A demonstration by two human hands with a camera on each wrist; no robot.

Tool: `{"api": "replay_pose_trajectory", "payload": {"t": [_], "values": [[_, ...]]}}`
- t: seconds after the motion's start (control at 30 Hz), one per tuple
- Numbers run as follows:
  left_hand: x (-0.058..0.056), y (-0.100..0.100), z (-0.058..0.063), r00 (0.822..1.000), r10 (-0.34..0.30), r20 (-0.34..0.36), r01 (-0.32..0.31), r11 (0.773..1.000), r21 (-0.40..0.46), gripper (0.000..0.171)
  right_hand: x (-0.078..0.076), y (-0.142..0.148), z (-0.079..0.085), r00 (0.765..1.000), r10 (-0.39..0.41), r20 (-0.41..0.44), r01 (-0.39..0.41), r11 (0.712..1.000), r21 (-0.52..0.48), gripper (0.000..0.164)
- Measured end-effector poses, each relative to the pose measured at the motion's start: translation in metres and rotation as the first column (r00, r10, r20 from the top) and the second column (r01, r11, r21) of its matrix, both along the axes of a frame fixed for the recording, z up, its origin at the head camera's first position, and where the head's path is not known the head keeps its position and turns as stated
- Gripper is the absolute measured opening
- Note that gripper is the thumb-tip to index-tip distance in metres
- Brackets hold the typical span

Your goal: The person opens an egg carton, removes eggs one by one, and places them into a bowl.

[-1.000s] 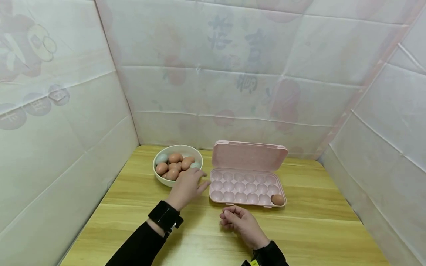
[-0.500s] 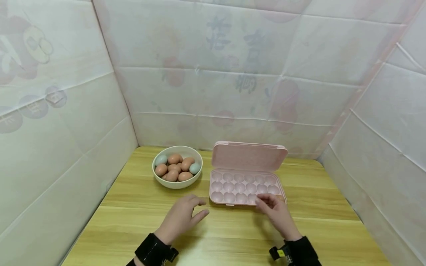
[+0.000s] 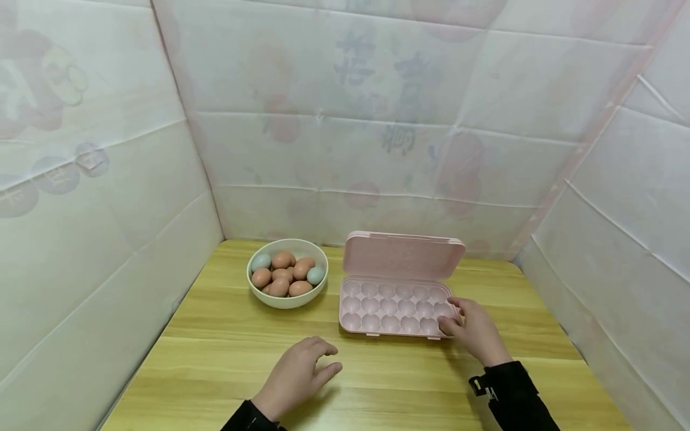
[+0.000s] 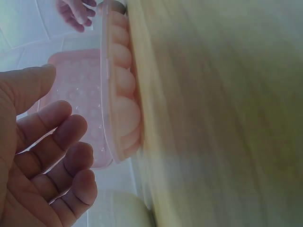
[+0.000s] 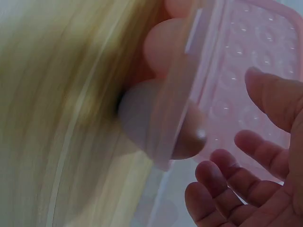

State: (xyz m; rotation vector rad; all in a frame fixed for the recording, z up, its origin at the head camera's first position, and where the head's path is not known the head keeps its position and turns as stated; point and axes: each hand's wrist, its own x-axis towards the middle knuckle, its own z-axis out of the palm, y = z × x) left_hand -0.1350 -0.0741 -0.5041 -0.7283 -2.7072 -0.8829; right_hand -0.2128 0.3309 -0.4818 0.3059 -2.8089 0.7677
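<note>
A pink egg box (image 3: 399, 307) lies open on the table, its lid (image 3: 404, 256) raised behind a tray of round hollows. My right hand (image 3: 477, 329) is at the tray's front right corner, fingers apart and loosely bent. Close by its fingertips, a brown egg (image 5: 193, 135) sits in the corner hollow in the right wrist view; the hand covers it in the head view. Over the table in front of the box hovers my left hand (image 3: 299, 374), holding nothing, with thumb and fingers spread. In the left wrist view its fingers (image 4: 71, 161) are relaxed.
A pale bowl (image 3: 288, 303) of brown and bluish eggs (image 3: 300, 288) stands left of the box. The wooden table (image 3: 215, 353) is enclosed by white printed sheets (image 3: 323, 149) at the back and both sides.
My left hand has drawn back from the bowl toward the table's near side. My right hand has moved rightward and forward to the box's right corner, over the egg.
</note>
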Motion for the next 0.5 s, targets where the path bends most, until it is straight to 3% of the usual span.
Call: {"api": "replay_pose_trajectory", "payload": {"t": [0.5], "values": [[0.005, 0.002, -0.004, 1.0, -0.002, -0.003, 0.002, 1.0, 0.0, 0.022, -0.012, -0.004, -0.008, 0.992, 0.027, 0.123, -0.03, 0.999, 0.021, 0.057]]}}
